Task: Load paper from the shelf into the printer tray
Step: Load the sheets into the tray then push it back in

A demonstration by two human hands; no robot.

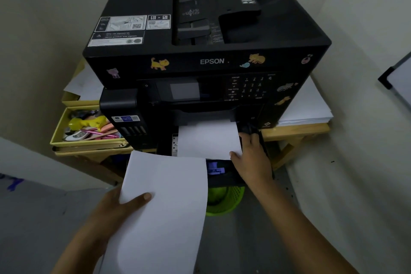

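Black printer (206, 51) sits on a light wooden table (295, 132), "EPSON" in white letters on the front edge of the lid. Cat stickers (159, 64) in yellow and other colours are dotted along the front and the right side. White instruction labels (124, 29) with diagrams and QR codes are on the lid's left part; their small print is unreadable. Control panel has a grey screen (184, 91) and a number keypad (252, 87); "Interrupt" and "Paper Setting" are just legible beside the keys. A small blue label sits on the ink tank block (124, 115) at the left front, text too small.

The paper tray (224, 173) is pulled out below the front, white sheets in tray (208, 140) lying in it. Right hand (252, 158) rests at the right edge of those sheets, fingers spread and laid on the paper and the tray side, thumb on the near corner. Left hand (115, 213) holds a separate stack of white paper (164, 202) in front of the tray, thumb on top, fingers under, the stack slightly curved.

More white paper (309, 107) is piled on the table right of the printer. Yellow box (73, 129) of pens and odds sits left. Green basket (224, 200) is on the floor under the tray.
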